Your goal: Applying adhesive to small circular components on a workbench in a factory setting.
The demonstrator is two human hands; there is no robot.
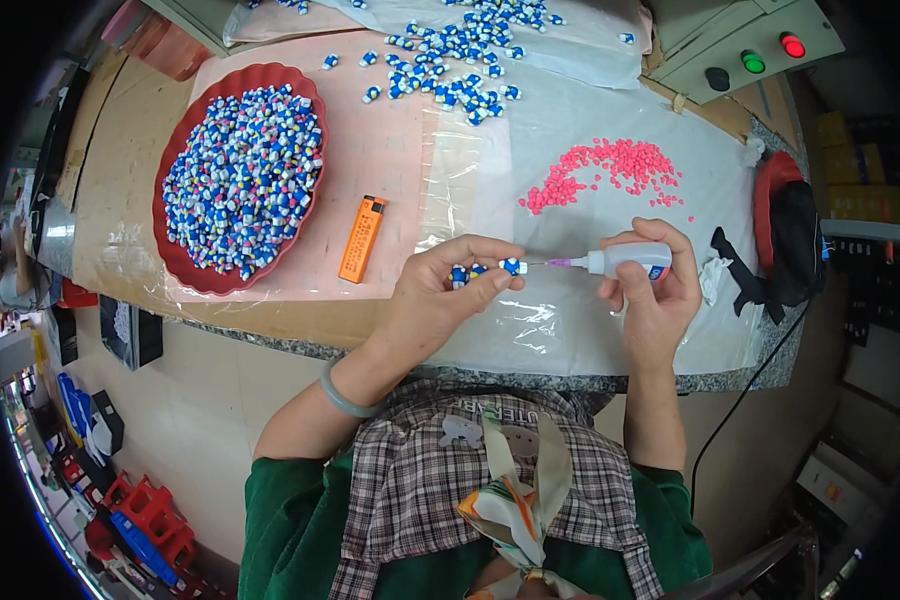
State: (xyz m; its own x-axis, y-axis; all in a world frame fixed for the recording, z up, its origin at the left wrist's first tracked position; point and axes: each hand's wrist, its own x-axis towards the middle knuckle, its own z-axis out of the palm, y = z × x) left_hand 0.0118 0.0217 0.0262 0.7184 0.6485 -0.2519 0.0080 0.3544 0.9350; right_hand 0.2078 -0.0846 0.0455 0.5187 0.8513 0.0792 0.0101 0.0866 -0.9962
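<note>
My left hand (460,280) pinches small blue-and-white pieces (511,267), several of them lined up between thumb and fingers. In my right hand (660,285) is a small white squeeze bottle (625,260) with a pink needle tip (562,262). The needle points left and reaches the white end of the outermost piece, or nearly so; contact is too small to tell. Beyond my hands lies a scatter of small pink pieces (625,165) on a pale plastic sheet. An orange lighter (362,240) rests to the left of my left hand.
A red scalloped tray (315,185) heaped with blue-and-white pieces stands at the left. More such pieces (465,60) lie loose at the back. A machine panel with coloured buttons (753,62) is at the far right, a black pouch (795,240) and crumpled tissue (713,280) below it.
</note>
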